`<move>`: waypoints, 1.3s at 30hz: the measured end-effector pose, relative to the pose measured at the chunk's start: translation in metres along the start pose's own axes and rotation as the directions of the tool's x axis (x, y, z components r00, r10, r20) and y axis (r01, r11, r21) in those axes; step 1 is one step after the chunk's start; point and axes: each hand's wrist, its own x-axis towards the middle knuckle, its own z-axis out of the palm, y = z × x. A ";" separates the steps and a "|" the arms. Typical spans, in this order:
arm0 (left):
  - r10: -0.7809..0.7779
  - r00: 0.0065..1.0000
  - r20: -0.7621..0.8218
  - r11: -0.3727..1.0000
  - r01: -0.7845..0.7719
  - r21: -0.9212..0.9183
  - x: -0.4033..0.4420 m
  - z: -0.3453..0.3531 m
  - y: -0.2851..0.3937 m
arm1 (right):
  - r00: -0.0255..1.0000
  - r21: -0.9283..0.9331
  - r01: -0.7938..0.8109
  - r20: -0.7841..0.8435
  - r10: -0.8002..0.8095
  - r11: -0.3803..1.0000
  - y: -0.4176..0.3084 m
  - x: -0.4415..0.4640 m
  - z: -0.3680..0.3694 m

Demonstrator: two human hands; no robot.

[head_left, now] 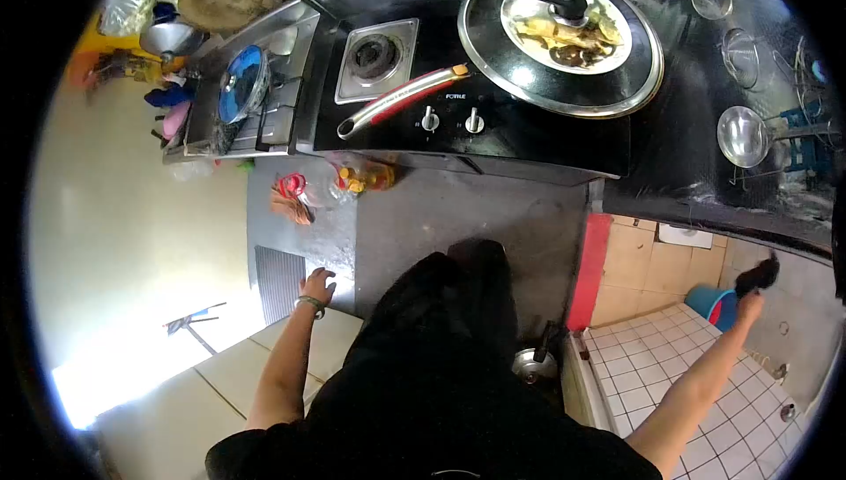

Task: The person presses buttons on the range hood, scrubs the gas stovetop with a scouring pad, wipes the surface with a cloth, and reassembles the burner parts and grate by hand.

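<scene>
My left hand [317, 285] hangs over the floor on the left, holding nothing, its fingers loosely bent and apart. A bracelet [309, 305] circles that wrist. My right hand [750, 306] is stretched far out to the right, closed on a dark, cloth-like bundle [757, 275] whose exact kind I cannot make out. Below the bundle, near a white-tiled surface [652, 365], stands a blue bucket [702, 300] with something red inside. On the stove ahead sits a large lidded wok [493, 61]; a plate of food [564, 35] shows through the lid's glass.
A red-and-silver handle [401, 103] reaches over the stove's front near the knobs [474, 120]. Strainers and a ladle [743, 137] lie on the right counter [670, 154]. Bottles [366, 176] stand on the floor below the stove. A metal pot [535, 364] is beside my legs.
</scene>
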 end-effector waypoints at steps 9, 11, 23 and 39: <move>0.456 0.884 -0.105 0.884 -0.464 -0.059 0.030 -0.031 0.122 | 0.785 0.444 -0.125 0.591 -0.186 0.887 -0.113 -0.282 0.121; 0.628 0.754 -0.192 0.734 -0.656 -0.174 0.041 -0.017 0.147 | 0.632 0.569 -0.086 0.666 -0.397 0.818 -0.234 -0.372 0.086; 0.187 0.820 -0.540 0.585 -0.535 -0.609 0.057 -0.119 0.183 | 0.008 0.759 0.327 0.594 -0.805 0.563 -0.580 -0.569 0.083; 0.066 0.808 -0.585 0.559 -0.515 -0.649 0.157 -0.072 0.014 | 0.148 0.410 0.872 0.299 -0.943 0.267 -0.745 -0.708 0.208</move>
